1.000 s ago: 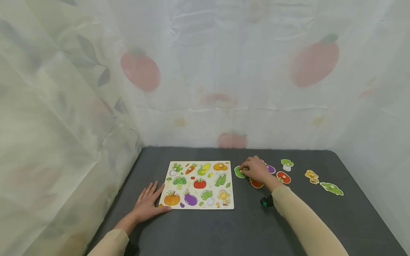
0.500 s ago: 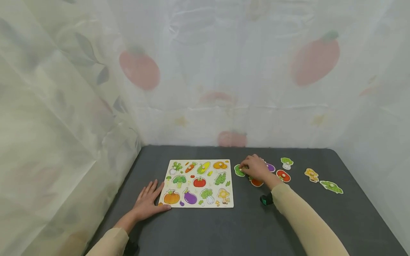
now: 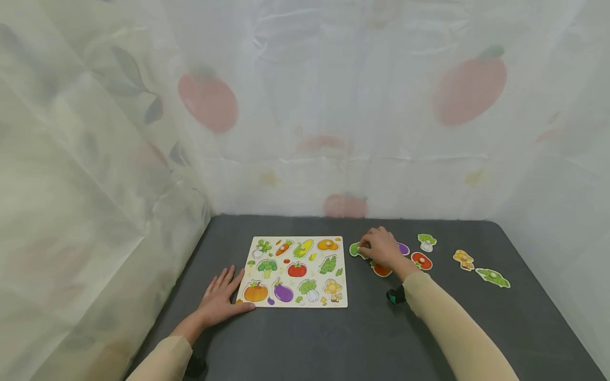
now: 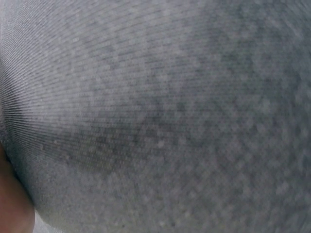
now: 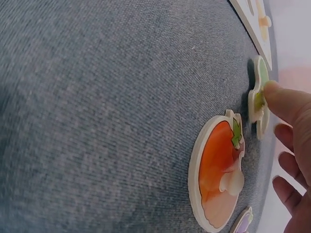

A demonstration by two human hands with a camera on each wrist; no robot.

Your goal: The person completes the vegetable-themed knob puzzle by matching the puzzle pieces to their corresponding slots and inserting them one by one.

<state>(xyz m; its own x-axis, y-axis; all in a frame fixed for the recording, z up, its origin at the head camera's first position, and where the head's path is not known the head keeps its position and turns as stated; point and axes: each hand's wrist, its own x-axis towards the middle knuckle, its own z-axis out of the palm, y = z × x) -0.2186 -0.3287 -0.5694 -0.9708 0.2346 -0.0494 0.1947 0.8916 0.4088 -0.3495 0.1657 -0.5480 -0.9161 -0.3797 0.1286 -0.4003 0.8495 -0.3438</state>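
While the right hand (image 3: 381,247) is clamped on the green piece (image 3: 354,249), between two and three o'clock of the board (image 3: 313,271) in the head view, the best handling is probably a firm pinch near the piece's middle and a straight, level lift; the orange piece (image 3: 382,271) sits close by at four o'clock, so a low sideways drag could nudge it; the left hand (image 3: 218,302), at the board's eight o'clock, lies flat with fingers apart, gripping nothing and touching the edge; a light press there should be enough to steady the board. Thin and wavy-edged, the green piece shows a pale rim round a face of lighter and deeper green; the right hand covers part of it, so I cannot tell whether the pinch is on a knob (image 5: 233,183) like the orange piece's, nor whether the green piece touches the table (image 3: 305,344).
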